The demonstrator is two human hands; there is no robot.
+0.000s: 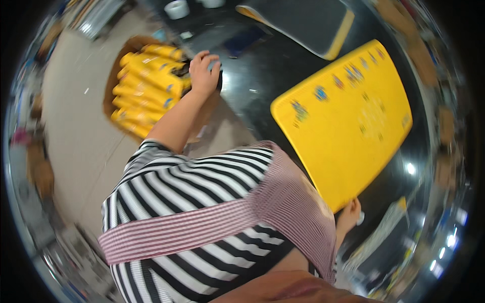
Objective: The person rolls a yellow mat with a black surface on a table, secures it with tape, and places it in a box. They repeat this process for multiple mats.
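A large yellow board with rounded corners lies aslant on the black table. Small colourful pictures run along its far edge, and a ring of small marks is printed near its middle. At its near corner, my right hand grips the edge, the fingers partly hidden. My left hand is stretched out to the table's left edge, fingers apart and slightly bent, beside a small dark thing whose kind I cannot make out. Just left of that hand stands an open carton with several yellow pieces packed in a row.
A dark panel with a yellow edge lies at the table's far side. Near it are a dark blue flat piece and a white roll. A clear plastic-wrapped piece lies at the near right. Brown cartons line the right rim.
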